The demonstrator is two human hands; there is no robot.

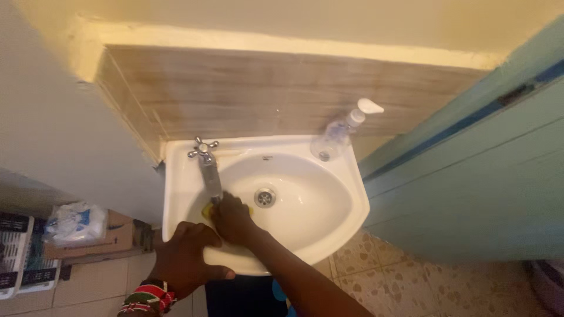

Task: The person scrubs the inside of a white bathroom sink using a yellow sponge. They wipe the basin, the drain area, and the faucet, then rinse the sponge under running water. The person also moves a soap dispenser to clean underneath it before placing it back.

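A small white wash basin (329, 194) hangs on a tiled wall, seen from above. My right hand (233, 218) is inside the bowl under the chrome tap (207, 161), closed on a yellow sponge (208, 210) pressed against the basin's left inner side. My left hand (185, 252) rests on the basin's front left rim, fingers curled over the edge; a beaded bracelet is on that wrist. The metal drain (265, 196) lies just right of my right hand.
A clear pump bottle (341, 132) stands on the basin's back right corner. A blue-green door (470, 176) is at the right. On the floor at the left sit a cardboard box (111, 238) with a plastic bag and white baskets (17, 252).
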